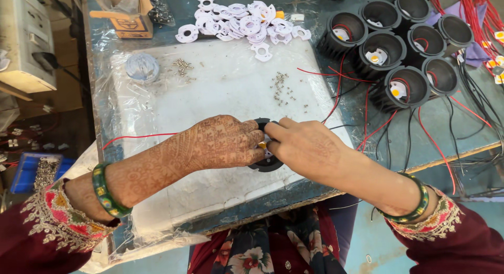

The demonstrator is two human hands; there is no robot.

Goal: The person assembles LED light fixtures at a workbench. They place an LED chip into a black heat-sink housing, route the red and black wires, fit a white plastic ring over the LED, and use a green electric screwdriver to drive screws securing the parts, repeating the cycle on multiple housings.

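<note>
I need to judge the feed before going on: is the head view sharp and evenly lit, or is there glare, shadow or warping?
Head view: even, soft light, no hard shadows; mild sheen on the plastic sheet; left hand, right hand and black housing are sharp; the frame edges bend slightly, wide-angle.

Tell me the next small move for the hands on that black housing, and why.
Probably press the white piece down inside the black housing: both the left hand and right hand pinch over its centre, and loose screws lie just beyond on the white pad, unused.
</note>
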